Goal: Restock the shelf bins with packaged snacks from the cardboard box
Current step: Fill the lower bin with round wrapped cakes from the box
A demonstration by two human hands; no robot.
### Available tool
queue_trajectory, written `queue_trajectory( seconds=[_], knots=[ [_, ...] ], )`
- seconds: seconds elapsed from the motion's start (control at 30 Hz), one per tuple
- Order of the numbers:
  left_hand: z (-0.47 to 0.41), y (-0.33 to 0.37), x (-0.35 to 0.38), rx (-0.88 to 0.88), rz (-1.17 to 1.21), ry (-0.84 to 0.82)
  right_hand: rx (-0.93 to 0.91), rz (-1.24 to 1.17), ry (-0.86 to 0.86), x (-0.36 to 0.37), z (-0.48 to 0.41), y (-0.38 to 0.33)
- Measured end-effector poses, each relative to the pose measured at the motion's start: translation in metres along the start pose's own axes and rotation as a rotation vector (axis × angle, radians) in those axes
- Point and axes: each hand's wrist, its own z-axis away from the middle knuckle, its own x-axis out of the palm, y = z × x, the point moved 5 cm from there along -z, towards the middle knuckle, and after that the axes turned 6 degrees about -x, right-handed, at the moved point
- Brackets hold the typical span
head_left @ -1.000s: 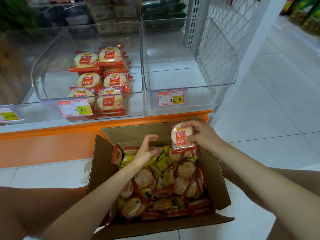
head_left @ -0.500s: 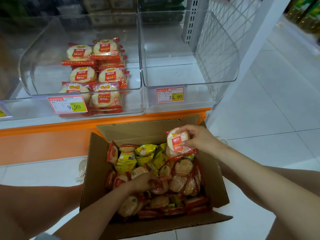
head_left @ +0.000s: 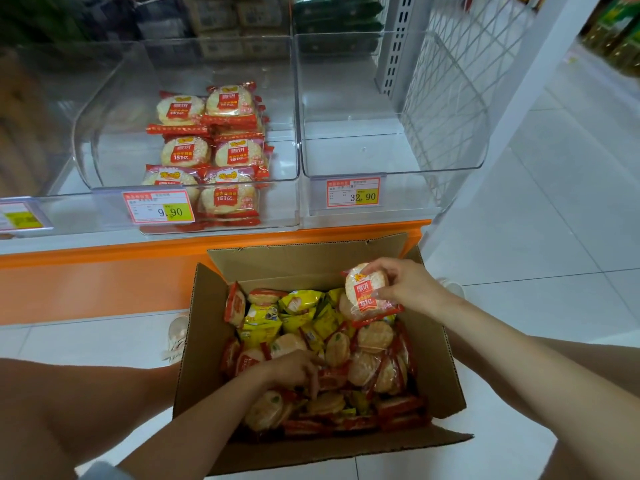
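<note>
Right hand (head_left: 405,289) pinches a red cracker pack (head_left: 363,292) above the cardboard box (head_left: 440,375), likely bound for the left bin (head_left: 104,133) of matching stock; left hand (head_left: 294,370) digs among packs (head_left: 370,337), fingers curled, grip unclear.

Changes, placed against the open brown cardboard box (head_left: 204,341):

- Left hand (head_left: 298,370): a second ago raised above the box's far-left part, fingers spread and clear of the contents. Now lowered into the middle of the box, fingers bent down among the red-and-clear cracker packets (head_left: 367,368). Whether it grips one cannot be told.
- Yellow foil snack packets (head_left: 298,303), far-left part of the box: formerly partly hidden behind the raised left hand, now in full view.
- Right hand (head_left: 405,287) with the round white rice-cracker packet with a red label (head_left: 363,292) it pinches: a second ago up at the box's far rim with the packet upright. Now slightly lower over the far-right corner, with the packet tilted.
</note>
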Motion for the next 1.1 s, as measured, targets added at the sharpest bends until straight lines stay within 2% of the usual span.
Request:
queue_trajectory(
  seconds=[0.1, 0.23, 0.47, 0.57, 0.7, 0.9, 1.1],
  knots=[
    [0.001, 0.001, 0.005, 0.014, -0.030, 0.008, -0.010, 0.019, -0.004, -0.002, 0.000, 0.002],
    [0.011, 0.004, -0.014, -0.007, 0.036, 0.114, -0.028, 0.048, -0.004, -0.004, -0.003, 0.000],
    [0.045, 0.030, -0.086, 0.046, 0.433, 0.335, -0.096, 0.313, 0.002, -0.005, 0.001, -0.011],
    [0.065, 0.050, -0.111, 0.107, 0.570, 0.372, -0.102, 0.323, 0.004, -0.006, 0.002, -0.011],
    [0.091, 0.079, -0.134, 0.172, 0.687, 0.385, -0.089, 0.166, 0.002, -0.009, 0.003, -0.016],
    [0.115, 0.106, -0.157, 0.232, 0.760, 0.429, -0.146, -0.257, 0.004, -0.014, 0.009, -0.040],
    [0.133, 0.111, -0.168, 0.148, 0.893, 0.517, -0.148, -0.437, 0.003, -0.014, 0.015, -0.055]
  ],
)
